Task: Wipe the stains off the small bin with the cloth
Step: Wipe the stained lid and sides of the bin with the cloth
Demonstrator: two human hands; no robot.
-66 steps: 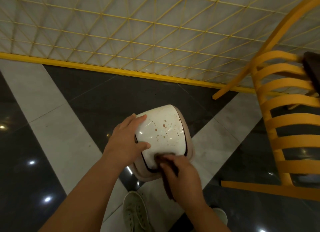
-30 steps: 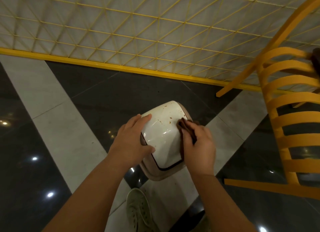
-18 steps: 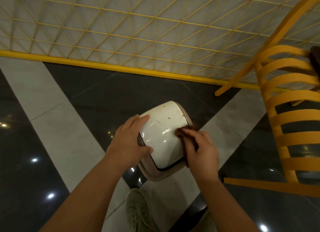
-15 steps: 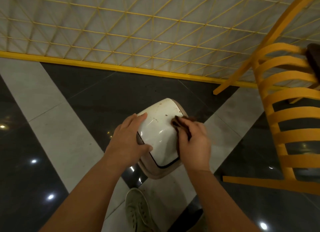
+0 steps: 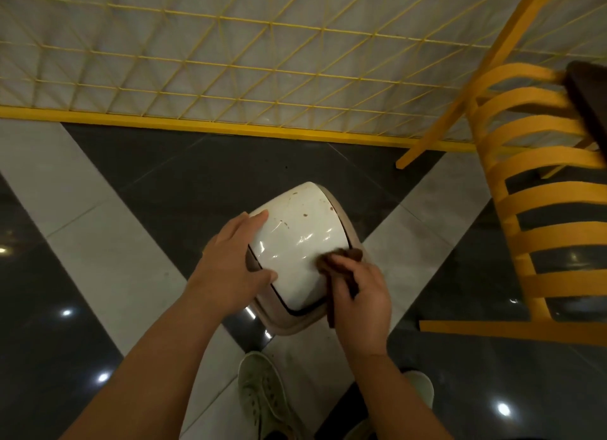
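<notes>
Head view, looking down at a glossy floor of dark and pale grey tiles [image 5: 98, 229], with a yellow wire-grid fence [image 5: 230, 61] running across the far side. Left of centre, the left hand [image 5: 230, 268] grips the small white bin with a beige rim [image 5: 295, 239]: its fingers lie along the bin's left side and its thumb is hooked over the white surface near the lower edge. The bin is held tilted above the floor, between the two hands, its glossy white face turned up toward the camera. A few small brown stains [image 5: 305, 214] dot the upper part of that face and the edge by the beige rim; the lower part looks clean and catches the light. On the bin's right flank, the right hand [image 5: 361, 295] curls its fingers around a dark brown cloth [image 5: 341, 259] and presses it against the white surface near the rim. Below the bin, a pale canvas shoe [image 5: 262, 393] stands on the tiles. At the far right stands a yellow slatted chair [image 5: 542, 183].

The wiping step seems to be under way and partly done. The next move likely calls for carrying the cloth up the face to the remaining spots, with the left hand bracing the bin against the push.
</notes>
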